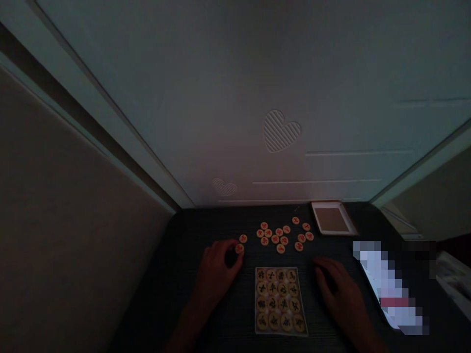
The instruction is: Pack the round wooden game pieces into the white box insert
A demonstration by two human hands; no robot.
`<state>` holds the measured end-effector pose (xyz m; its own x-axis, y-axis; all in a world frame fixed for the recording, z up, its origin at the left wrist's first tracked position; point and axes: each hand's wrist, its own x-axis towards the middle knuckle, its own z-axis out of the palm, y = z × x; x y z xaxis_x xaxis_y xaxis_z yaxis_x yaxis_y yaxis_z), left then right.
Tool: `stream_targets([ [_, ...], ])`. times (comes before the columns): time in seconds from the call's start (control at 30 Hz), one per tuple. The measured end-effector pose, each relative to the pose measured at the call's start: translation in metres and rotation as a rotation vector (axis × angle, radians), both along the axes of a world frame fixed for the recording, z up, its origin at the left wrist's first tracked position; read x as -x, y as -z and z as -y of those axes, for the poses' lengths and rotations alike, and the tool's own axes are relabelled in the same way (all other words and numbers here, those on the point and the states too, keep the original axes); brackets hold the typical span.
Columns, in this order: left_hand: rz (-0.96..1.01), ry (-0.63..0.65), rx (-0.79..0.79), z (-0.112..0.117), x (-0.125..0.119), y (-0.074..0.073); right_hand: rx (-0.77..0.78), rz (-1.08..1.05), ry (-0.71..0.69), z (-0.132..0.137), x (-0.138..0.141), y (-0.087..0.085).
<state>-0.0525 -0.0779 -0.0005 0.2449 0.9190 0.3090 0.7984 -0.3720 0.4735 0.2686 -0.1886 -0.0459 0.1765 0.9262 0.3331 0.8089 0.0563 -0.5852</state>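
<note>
Thumb and forefinger of my left hand (217, 264) are closed around the edges of a round xiangqi piece (239, 248) with a red character. Another red piece (243, 239) lies just beyond it. To the right, several loose red pieces (275, 239) are scattered over the dark table. Between my hands sits a shallow square tray (256, 318), filled with rows of pieces marked in black (272, 289). My right hand (336, 287) rests on the table right of the tray, thumb and fingers apart, holding nothing visible.
At the back right is a shallow box lid (333, 219) with a white rim and brown inside. A lit phone-like screen (386, 289), blurred out, lies right of my right hand. A pale panel with embossed hearts (281, 131) rises behind the dark table (206, 220).
</note>
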Motion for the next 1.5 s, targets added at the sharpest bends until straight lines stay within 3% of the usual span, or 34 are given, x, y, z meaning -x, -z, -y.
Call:
stream_targets([
  [0.17,0.005,0.030,-0.004,0.001,0.003,-0.008,-0.004,-0.015,-0.011,0.000,-0.003,0.003],
  [0.43,-0.067,0.057,0.050,-0.001,0.018,0.017,-0.045,-0.017,-0.026,-0.001,-0.005,0.007],
  [0.6,-0.056,0.063,-0.021,0.004,0.017,0.020,-0.043,0.000,-0.037,-0.002,-0.005,0.006],
  [0.77,0.041,0.033,-0.039,0.029,0.013,0.016,-0.040,0.081,-0.094,-0.022,0.006,-0.003],
  [0.9,0.119,0.010,0.000,0.067,0.010,0.025,-0.037,0.213,-0.143,-0.036,0.015,-0.008],
  [1.03,0.134,0.036,0.005,0.094,0.010,0.038,-0.036,0.264,-0.149,-0.022,0.013,0.001],
  [1.23,0.093,0.072,-0.011,0.095,0.009,0.035,-0.013,0.215,-0.151,0.014,0.002,0.014],
  [1.5,0.105,0.090,0.044,0.095,0.009,0.034,-0.002,0.116,-0.088,0.010,0.012,-0.003],
])
